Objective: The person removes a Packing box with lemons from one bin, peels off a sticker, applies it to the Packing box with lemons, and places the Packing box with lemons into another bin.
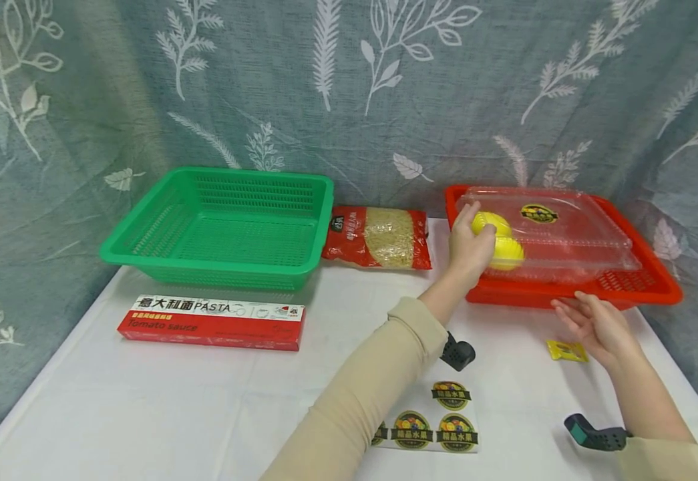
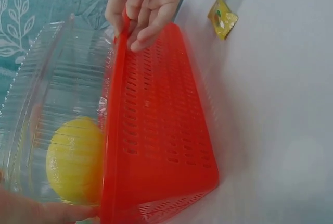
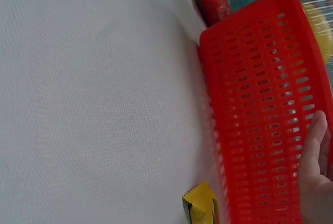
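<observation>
Head view: white cloth counter (image 1: 204,401), wide bare stretch at front left. Red slotted plastic basket (image 1: 643,288) sits at the right rear, close to the counter's right edge; inside it a clear ribbed plastic box (image 1: 565,234) with a round sticker on its lid. Left hand (image 1: 469,247) reaches over the basket's left rim, fingers curled round a yellow lemon (image 1: 488,224); a second lemon (image 1: 507,254) lies just beside it in the box. Right hand (image 1: 595,325) is relaxed, fingers straight, fingertips at the basket's front wall, holding nothing. Small yellow packet (image 1: 567,351) lies on the counter just left of that hand. Empty green mesh basket (image 1: 228,227) at rear left, noodle bag (image 1: 379,237) between the two baskets, flat red pasta box (image 1: 212,323) in front of the green one, sticker sheet (image 1: 439,417) near the front edge.

Left wrist view: lemon (image 2: 73,159) seen through the clear box wall (image 2: 47,78), behind the red basket rim (image 2: 112,146); right hand (image 2: 145,5) touches that rim; packet (image 2: 222,18) nearby.

Right wrist view: red slotted wall (image 3: 260,109), straight fingers (image 3: 315,146) against it, packet (image 3: 200,206) on the cloth just beside.
</observation>
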Demonstrator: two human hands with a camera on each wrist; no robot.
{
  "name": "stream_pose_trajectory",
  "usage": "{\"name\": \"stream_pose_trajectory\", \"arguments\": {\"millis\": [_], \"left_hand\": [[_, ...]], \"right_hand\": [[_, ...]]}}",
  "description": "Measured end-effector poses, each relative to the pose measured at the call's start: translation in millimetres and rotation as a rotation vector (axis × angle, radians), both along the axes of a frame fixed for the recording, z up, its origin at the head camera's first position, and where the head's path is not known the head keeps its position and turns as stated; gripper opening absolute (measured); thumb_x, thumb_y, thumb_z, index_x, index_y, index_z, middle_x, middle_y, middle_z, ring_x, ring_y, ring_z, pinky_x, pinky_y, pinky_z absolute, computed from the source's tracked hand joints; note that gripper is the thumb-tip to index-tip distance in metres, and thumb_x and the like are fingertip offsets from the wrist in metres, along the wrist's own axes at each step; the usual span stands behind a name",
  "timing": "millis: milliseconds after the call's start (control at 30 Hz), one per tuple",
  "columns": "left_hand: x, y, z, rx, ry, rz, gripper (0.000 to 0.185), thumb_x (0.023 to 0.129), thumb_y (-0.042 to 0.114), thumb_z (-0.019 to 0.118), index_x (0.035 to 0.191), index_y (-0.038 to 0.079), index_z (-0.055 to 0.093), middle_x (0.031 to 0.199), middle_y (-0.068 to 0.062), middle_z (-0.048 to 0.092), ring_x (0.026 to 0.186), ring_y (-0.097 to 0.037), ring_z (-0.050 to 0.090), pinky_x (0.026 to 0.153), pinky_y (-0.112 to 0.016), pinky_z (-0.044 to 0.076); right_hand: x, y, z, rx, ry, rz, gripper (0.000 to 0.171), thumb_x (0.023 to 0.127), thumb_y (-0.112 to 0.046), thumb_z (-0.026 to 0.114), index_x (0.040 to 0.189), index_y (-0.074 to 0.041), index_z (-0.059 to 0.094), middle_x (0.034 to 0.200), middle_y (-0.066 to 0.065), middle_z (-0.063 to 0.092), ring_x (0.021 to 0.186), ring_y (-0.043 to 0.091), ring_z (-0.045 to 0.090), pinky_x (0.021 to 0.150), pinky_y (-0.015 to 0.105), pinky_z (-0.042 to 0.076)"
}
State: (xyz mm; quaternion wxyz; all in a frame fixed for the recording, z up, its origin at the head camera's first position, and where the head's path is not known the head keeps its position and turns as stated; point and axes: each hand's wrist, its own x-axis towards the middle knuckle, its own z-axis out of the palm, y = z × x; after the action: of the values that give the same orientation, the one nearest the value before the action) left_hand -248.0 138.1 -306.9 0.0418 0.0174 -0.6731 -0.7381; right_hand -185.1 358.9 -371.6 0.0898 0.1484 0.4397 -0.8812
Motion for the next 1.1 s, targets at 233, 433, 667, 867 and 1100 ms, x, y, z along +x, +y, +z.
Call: {"name": "stream_pose_trajectory", "arguments": {"millis": [233,433,667,867,1100], "left_hand": [[0.2,4.3,-1.5,-0.055,0.03,-0.015,0.05,0.086,0.003,0.053,0.135,0.012,0.045,0.143,0.001,0.034,0.13,-0.015,0.031,0.084,-0.018,0.042],[1.3,7.1,-2.3,-0.119,0.036,-0.038,0.048,0.089,0.007,0.052,0.136,0.012,0.043,0.144,0.003,0.032,0.13,-0.015,0.031,0.098,-0.024,0.037],[-0.9,10.7,-10.7,-0.133,-0.008,-0.028,0.046,0.091,0.009,0.049,0.137,0.01,0.042,0.145,0.001,0.03,0.131,-0.016,0.029,0.104,-0.028,0.031],[-4.3,14.8,-20.4,-0.177,0.012,-0.047,0.046,0.091,0.01,0.05,0.137,0.007,0.041,0.146,-0.003,0.028,0.132,-0.018,0.028,0.105,-0.029,0.028],[-5.4,19.4,-23.8,-0.253,0.047,-0.082,0.047,0.092,0.011,0.05,0.138,0.005,0.039,0.147,-0.005,0.026,0.133,-0.019,0.027,0.106,-0.027,0.025]], "right_hand": [[4.0,-2.9,7.0,-0.063,0.005,0.022,0.014,0.092,-0.018,0.055,0.104,-0.014,0.056,0.096,0.003,0.068,0.089,0.024,0.066,0.084,0.033,0.048],[4.8,-3.9,8.5,-0.061,0.008,0.017,0.014,0.092,-0.018,0.054,0.105,-0.014,0.056,0.097,0.003,0.068,0.09,0.023,0.065,0.084,0.033,0.048],[4.9,-4.6,7.1,-0.054,0.024,0.034,0.013,0.092,-0.018,0.054,0.101,-0.011,0.058,0.096,0.003,0.068,0.088,0.022,0.066,0.081,0.031,0.05],[3.5,-3.6,7.6,-0.042,0.019,0.029,0.013,0.092,-0.018,0.053,0.104,-0.012,0.057,0.096,0.003,0.068,0.088,0.022,0.066,0.081,0.031,0.05],[2.1,-0.8,8.9,-0.06,0.014,0.031,0.012,0.093,-0.017,0.052,0.103,-0.012,0.057,0.096,0.004,0.068,0.087,0.023,0.066,0.08,0.031,0.051]]}}
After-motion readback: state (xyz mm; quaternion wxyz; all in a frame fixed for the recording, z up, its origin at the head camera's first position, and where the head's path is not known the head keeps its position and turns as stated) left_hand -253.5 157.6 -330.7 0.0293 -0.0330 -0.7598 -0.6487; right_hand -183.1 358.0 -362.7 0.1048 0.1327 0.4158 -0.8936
